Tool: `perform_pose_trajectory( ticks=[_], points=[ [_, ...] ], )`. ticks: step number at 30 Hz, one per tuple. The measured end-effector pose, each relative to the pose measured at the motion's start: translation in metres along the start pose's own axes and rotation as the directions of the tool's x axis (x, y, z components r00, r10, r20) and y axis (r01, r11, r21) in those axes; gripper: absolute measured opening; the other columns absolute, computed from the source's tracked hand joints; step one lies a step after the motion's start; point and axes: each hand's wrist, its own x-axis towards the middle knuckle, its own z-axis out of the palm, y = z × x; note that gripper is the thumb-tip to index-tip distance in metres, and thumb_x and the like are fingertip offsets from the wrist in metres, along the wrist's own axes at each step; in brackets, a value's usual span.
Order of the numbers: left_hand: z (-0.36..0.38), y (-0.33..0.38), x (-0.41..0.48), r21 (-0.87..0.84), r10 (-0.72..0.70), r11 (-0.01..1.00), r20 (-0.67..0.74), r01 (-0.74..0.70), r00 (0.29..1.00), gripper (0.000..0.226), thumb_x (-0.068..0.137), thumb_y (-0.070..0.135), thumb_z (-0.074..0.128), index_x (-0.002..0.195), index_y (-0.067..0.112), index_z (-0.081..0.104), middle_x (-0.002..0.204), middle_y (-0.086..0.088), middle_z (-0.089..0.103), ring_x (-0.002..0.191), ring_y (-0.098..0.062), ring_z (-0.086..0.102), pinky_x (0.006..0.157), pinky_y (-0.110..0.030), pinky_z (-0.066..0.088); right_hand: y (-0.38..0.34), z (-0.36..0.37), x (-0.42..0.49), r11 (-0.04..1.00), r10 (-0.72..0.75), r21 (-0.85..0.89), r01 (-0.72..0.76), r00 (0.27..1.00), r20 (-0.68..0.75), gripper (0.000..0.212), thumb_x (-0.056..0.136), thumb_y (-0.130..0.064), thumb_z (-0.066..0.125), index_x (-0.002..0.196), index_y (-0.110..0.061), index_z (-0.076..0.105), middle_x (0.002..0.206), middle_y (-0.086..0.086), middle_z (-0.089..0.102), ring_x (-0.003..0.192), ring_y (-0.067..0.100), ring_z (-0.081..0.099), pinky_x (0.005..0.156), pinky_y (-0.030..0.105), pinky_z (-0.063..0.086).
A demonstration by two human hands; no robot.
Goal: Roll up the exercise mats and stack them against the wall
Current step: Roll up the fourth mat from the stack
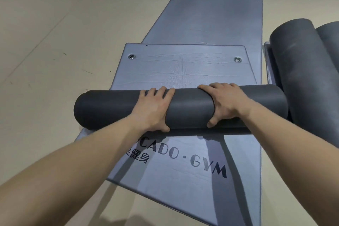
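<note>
Two hands: both clasp one dark grey roll [181,109] lying crosswise in the middle of the frame.
Left hand [153,110]: fingers [161,91] draped over the far top of the roll, thumb tucked under its near side; curled around it in a grip.
Right hand [224,102]: same hold, fingers over the top, thumb under the near edge, just right of the roll's middle.
Forearms: bare, reaching in from the lower left and lower right corners.
Roll: a mat partly wound up; its unrolled tail [183,68] stretches away toward the upper centre, ending in a rounded edge with two metal eyelets [131,56].
Flat mat [183,180]: blue-grey, under the roll and nearer the camera, printed with dark letters reading "CADO · GYM" and some characters beside them, partly hidden by the left arm.
Far mat [211,18]: another flat blue-grey one at upper centre, running under the tail, with two small eyelets at its far end.
Rolled mats [302,71]: two finished dark rolls at the right edge, side by side, lengthwise to the view; the nearer one touches the right end of the gripped roll.
Floor [55,51]: pale beige, with faint seams and scuffs at the left.
Shadows: dark bands from the arms fall across the printed mat.
</note>
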Motion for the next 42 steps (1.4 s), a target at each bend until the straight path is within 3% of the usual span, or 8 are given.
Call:
perform_pose_trajectory(
  ticks=[5, 11, 18, 24, 28, 32, 38, 42],
  points=[
    [-0.019, -0.006, 0.006, -0.019, 0.103, 0.995, 0.172, -0.101, 0.98, 0.125, 0.05, 0.072, 0.083, 0.151, 0.027, 0.025, 0.131, -0.002, 0.052, 0.108, -0.031, 0.059, 0.09, -0.047, 0.054, -0.008, -0.008, -0.013, 0.992, 0.018, 0.116, -0.038, 0.985, 0.17, 0.136, 0.047, -0.075, 0.087, 0.159, -0.038, 0.018, 0.15, -0.003, 0.047, 0.131, 0.026, 0.051, 0.111, 0.049, 0.039],
    [-0.048, -0.018, 0.031, -0.199, 0.161, 0.977, 0.435, -0.08, 0.886, 0.117, 0.051, 0.062, 0.095, 0.148, 0.032, 0.037, 0.122, 0.005, 0.06, 0.11, -0.025, 0.06, 0.095, -0.04, 0.05, -0.023, 0.041, -0.06, 0.996, 0.062, -0.051, -0.066, 0.995, -0.076, 0.148, 0.045, -0.086, 0.078, 0.16, -0.032, 0.001, 0.163, 0.005, 0.024, 0.149, 0.03, 0.027, 0.12, 0.06, 0.02],
    [-0.022, 0.022, 0.006, 0.063, 0.051, 0.996, 0.074, -0.055, 0.996, 0.146, 0.057, 0.077, 0.082, 0.161, 0.022, -0.005, 0.166, -0.011, 0.017, 0.15, -0.042, 0.025, 0.117, -0.067, 0.026, 0.011, -0.009, -0.005, 0.985, 0.014, 0.171, -0.03, 0.996, 0.09, 0.139, 0.042, -0.08, 0.085, 0.157, -0.039, 0.019, 0.147, -0.003, 0.048, 0.13, 0.027, 0.051, 0.108, 0.049, 0.043],
    [-0.035, 0.002, 0.04, 0.019, 0.104, 0.994, 0.05, -0.105, 0.993, 0.139, 0.054, 0.08, 0.078, 0.16, 0.029, 0.004, 0.16, -0.005, 0.034, 0.139, -0.035, 0.043, 0.114, -0.057, 0.035, 0.008, 0.043, -0.036, 0.99, 0.085, -0.087, -0.113, 0.957, -0.278, 0.146, 0.042, -0.085, 0.08, 0.16, -0.026, 0.018, 0.157, 0.008, 0.037, 0.142, 0.034, 0.038, 0.116, 0.059, 0.028],
    [-0.027, 0.001, 0.038, 0.07, 0.052, 0.996, -0.018, -0.051, 0.998, 0.146, 0.056, 0.085, 0.074, 0.162, 0.025, -0.006, 0.169, -0.007, 0.021, 0.153, -0.038, 0.025, 0.122, -0.062, 0.021, 0.022, 0.016, -0.012, 0.996, 0.086, -0.013, -0.091, 0.967, -0.238, 0.131, 0.046, -0.076, 0.082, 0.155, -0.035, 0.022, 0.148, 0.0, 0.045, 0.13, 0.028, 0.05, 0.109, 0.05, 0.038],
    [-0.032, -0.002, 0.041, 0.116, 0.02, 0.993, -0.073, -0.012, 0.997, 0.134, 0.052, 0.084, 0.078, 0.155, 0.021, 0.02, 0.151, -0.008, 0.043, 0.129, -0.035, 0.05, 0.109, -0.05, 0.041, 0.034, -0.019, 0.003, 0.982, 0.082, 0.176, -0.072, 0.995, -0.052, 0.126, 0.044, -0.068, 0.089, 0.152, -0.039, 0.029, 0.138, -0.003, 0.05, 0.117, 0.028, 0.059, 0.098, 0.044, 0.05],
    [-0.043, 0.005, 0.04, 0.138, 0.051, 0.989, -0.028, -0.047, 0.998, 0.106, 0.056, 0.078, 0.078, 0.138, 0.023, 0.039, 0.128, -0.003, 0.056, 0.101, -0.028, 0.057, 0.076, -0.039, 0.049, -0.001, 0.036, -0.036, 0.977, 0.178, -0.064, -0.203, 0.946, -0.272, 0.143, 0.054, -0.06, 0.091, 0.162, -0.022, 0.007, 0.165, 0.014, 0.022, 0.151, 0.039, 0.022, 0.119, 0.068, 0.017],
    [-0.061, -0.009, 0.062, -0.04, 0.037, 0.999, 0.114, -0.033, 0.993, 0.111, 0.051, 0.078, 0.082, 0.141, 0.026, 0.044, 0.124, 0.001, 0.061, 0.108, -0.028, 0.061, 0.089, -0.044, 0.054, 0.001, 0.038, -0.02, 0.974, 0.188, -0.063, -0.218, 0.93, -0.316, 0.141, 0.052, -0.063, 0.092, 0.16, -0.024, 0.01, 0.159, 0.014, 0.028, 0.147, 0.041, 0.027, 0.114, 0.071, 0.018]
  ],
)
